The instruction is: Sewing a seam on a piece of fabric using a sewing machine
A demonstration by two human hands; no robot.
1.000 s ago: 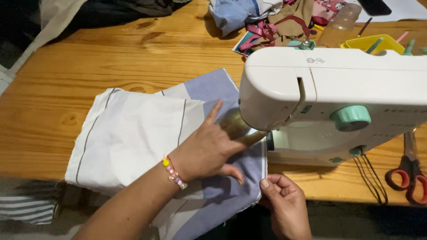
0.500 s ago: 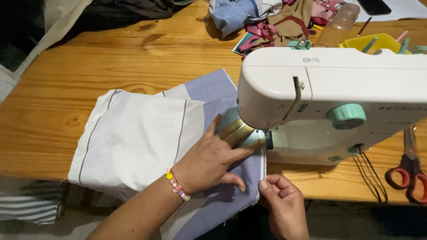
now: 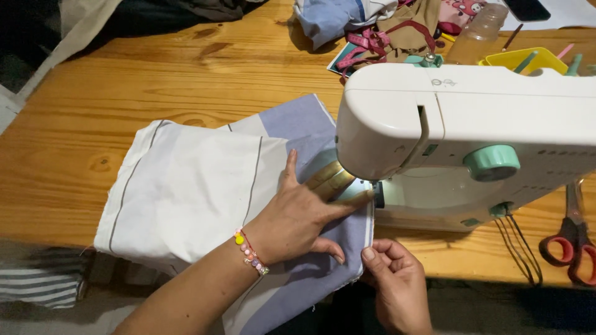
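A white sewing machine (image 3: 472, 124) with a mint dial stands on the wooden table (image 3: 155, 80). Folded white and lavender fabric (image 3: 198, 186) lies under its head. My left hand (image 3: 298, 214), with a bead bracelet at the wrist, presses flat on the fabric, fingers spread toward the lit needle area. My right hand (image 3: 391, 273) pinches the fabric's near edge just below the machine's base.
Red-handled scissors (image 3: 568, 242) lie at the right edge. At the back are a pile of cloth and ribbons (image 3: 372, 31), a clear bottle (image 3: 475, 37) and a yellow tray (image 3: 521, 59). Striped cloth (image 3: 37, 282) hangs below the table's near left edge.
My left hand has slid a little toward the needle, its fingers flatter on the fabric. My right hand keeps its hold on the fabric edge.
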